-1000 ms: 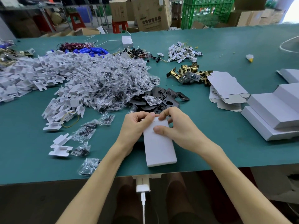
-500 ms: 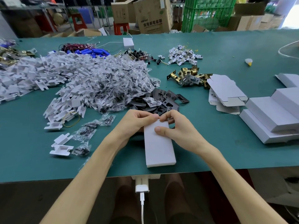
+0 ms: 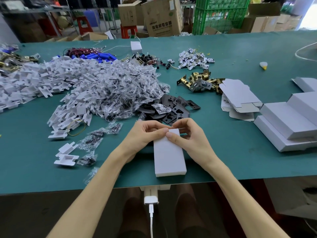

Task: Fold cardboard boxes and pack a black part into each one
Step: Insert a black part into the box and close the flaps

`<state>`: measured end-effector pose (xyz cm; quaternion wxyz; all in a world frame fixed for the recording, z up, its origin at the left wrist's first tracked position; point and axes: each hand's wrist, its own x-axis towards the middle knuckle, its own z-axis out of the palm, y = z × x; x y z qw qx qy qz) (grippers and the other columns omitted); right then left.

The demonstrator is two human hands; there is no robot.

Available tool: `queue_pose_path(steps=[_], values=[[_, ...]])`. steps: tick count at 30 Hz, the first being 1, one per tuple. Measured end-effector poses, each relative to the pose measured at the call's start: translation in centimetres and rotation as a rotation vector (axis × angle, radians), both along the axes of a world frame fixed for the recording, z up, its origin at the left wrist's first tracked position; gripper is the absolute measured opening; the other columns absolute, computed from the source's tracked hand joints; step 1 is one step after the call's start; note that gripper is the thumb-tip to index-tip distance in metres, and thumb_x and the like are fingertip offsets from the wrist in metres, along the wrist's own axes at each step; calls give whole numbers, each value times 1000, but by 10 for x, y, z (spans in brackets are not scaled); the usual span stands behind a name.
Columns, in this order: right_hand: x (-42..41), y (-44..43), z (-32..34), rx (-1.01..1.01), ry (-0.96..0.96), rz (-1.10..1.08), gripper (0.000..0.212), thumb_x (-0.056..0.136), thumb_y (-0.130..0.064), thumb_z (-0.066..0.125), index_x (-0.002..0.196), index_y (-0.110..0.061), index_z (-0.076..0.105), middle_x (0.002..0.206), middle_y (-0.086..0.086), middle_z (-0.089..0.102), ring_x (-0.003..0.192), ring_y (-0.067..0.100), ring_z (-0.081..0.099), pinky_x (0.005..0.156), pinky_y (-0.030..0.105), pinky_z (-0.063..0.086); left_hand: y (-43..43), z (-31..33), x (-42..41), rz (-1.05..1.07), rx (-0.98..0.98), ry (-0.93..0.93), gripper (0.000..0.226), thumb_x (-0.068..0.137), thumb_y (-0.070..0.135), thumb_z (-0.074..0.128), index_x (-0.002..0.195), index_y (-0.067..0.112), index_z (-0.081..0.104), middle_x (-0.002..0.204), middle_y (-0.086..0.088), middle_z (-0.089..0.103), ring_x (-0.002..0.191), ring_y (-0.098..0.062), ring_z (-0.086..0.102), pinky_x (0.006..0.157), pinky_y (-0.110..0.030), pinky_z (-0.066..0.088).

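Note:
A long white cardboard box lies on the green table near its front edge, lengthwise away from me. My left hand and my right hand both grip its far end, thumbs meeting on top and fingers curled over the end flap. The far end itself is hidden behind my fingers. Just beyond my hands lies a heap of black metal plates. Flat unfolded box blanks sit to the right.
A big pile of clear screw bags and white plastic inserts fills the left. Brass latches lie behind the black plates. Stacked closed white boxes stand at the right edge. Loose bags and inserts lie front left.
My fingers have shifted slightly on the box's far end, with both thumbs now closer together on top. The box stays in the same place.

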<state>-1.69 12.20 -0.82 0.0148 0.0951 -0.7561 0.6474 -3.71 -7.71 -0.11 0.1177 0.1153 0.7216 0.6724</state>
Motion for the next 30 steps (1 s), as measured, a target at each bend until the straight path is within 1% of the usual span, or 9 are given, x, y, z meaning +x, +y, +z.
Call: queue_pose_path(steps=[4, 10, 14, 19, 22, 24, 26, 27, 30], values=[[1, 0, -1, 35, -1, -20, 27, 87, -28, 82, 101, -15, 63, 101, -2, 72, 95, 17, 70, 76, 35, 60, 2, -4, 1, 90, 18, 57, 29, 87, 20, 80, 96, -5, 70, 89, -6, 77, 79, -13, 71, 69, -21, 55], [2, -2, 1, 48, 1, -63, 25, 85, -25, 83, 96, -11, 65, 96, 1, 73, 89, 19, 71, 71, 35, 60, 5, -4, 2, 127, 19, 76, 28, 86, 22, 80, 91, -4, 72, 86, -9, 78, 76, -14, 71, 68, -21, 55], [3, 0, 1, -2, 4, -143, 24, 85, -22, 83, 98, -10, 67, 97, 1, 73, 90, 18, 70, 72, 32, 58, 5, -2, 3, 128, 33, 75, 22, 94, 17, 74, 105, -2, 76, 102, -15, 79, 88, -19, 73, 79, -28, 59], [2, 4, 2, -92, -29, -220, 19, 87, -21, 81, 100, -13, 69, 99, -1, 74, 92, 16, 71, 74, 32, 58, 6, -2, 6, 83, 26, 83, 22, 98, 7, 69, 118, 4, 76, 112, -11, 79, 101, -21, 74, 90, -29, 60], [3, 0, 4, 23, -24, -215, 17, 92, -22, 76, 104, -16, 67, 103, -4, 72, 96, 14, 69, 75, 28, 57, 7, -3, 5, 117, 11, 92, 22, 97, 7, 70, 117, 3, 76, 110, -11, 79, 100, -21, 75, 90, -31, 61], [5, -4, 9, 212, -11, -208, 21, 96, -24, 69, 116, -17, 63, 113, -6, 67, 107, 13, 64, 84, 23, 52, 6, -4, 5, 125, 9, 108, 22, 95, 6, 71, 116, 2, 77, 109, -10, 80, 99, -19, 75, 87, -29, 61], [11, -9, 17, 439, 96, -240, 34, 99, -22, 64, 132, -15, 57, 128, -3, 58, 123, 13, 52, 97, 16, 38, 7, -4, 5, 145, -5, 114, 22, 93, 5, 73, 114, 1, 76, 108, -10, 80, 97, -16, 75, 82, -26, 60], [17, -15, 24, 489, 187, -260, 39, 99, -21, 63, 137, -14, 53, 134, -2, 54, 128, 13, 46, 101, 12, 31, 9, -4, 5, 161, 2, 115, 21, 92, 4, 74, 113, -1, 75, 106, -9, 80, 94, -13, 75, 80, -24, 59], [40, -45, 41, 463, 355, -169, 54, 96, -17, 65, 146, -8, 47, 145, 3, 47, 139, 14, 36, 112, 8, 19, 12, -2, 5, 187, -44, 181, 14, 97, -2, 67, 109, -5, 73, 100, -8, 79, 88, -11, 70, 77, -27, 57]])
